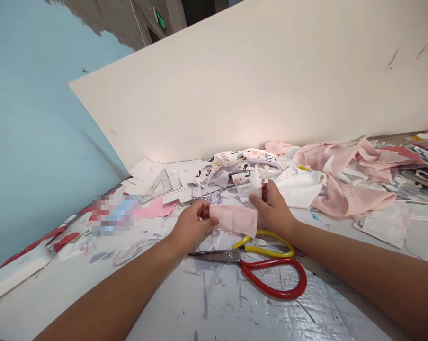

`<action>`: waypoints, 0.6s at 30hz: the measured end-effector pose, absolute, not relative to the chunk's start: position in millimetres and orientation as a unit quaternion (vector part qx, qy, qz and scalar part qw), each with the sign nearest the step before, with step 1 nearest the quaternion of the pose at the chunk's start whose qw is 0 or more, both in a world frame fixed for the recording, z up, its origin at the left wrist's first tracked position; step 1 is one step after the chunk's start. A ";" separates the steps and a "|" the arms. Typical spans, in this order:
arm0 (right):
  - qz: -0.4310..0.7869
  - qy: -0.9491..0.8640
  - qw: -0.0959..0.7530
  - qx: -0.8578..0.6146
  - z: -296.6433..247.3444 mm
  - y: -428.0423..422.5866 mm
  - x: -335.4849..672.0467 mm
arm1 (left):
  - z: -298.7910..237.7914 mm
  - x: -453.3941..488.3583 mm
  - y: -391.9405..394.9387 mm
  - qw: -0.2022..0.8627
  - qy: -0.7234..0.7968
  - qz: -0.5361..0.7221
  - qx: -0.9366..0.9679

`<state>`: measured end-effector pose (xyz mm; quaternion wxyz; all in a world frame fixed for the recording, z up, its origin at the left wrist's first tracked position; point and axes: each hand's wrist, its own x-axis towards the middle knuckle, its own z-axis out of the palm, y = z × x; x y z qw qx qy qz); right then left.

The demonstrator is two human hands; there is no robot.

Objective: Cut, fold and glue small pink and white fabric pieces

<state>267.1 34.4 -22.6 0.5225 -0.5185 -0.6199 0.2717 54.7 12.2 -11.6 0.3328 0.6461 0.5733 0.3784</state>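
Note:
My left hand pinches the left end of a small pale pink strip of fabric between thumb and fingers. The strip lies nearly level above the littered table. My right hand is closed around a small translucent white squeeze bottle, held upright with its narrow nozzle pointing up, just beyond the strip's right end. Below both hands lies a pair of scissors with one yellow and one red handle, its blades pointing left.
Floral fabric is bunched behind my hands. Pink cloth and white cloth lie to the right. A clear set square rests at the back left. A large white board stands behind the table.

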 end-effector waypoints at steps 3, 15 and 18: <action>0.285 -0.593 0.549 -0.515 -24.1 33.9 269.5 | -10.2 54.5 10.1 0.311 0.586 0.393 0.636; 0.320 -0.622 0.545 -0.462 -9.8 17.6 269.1 | 0.9 59.6 2.8 0.465 0.519 0.505 0.509; 0.346 -0.627 0.525 -0.460 -3.3 9.8 268.0 | 3.5 65.6 -0.7 0.567 0.482 0.507 0.435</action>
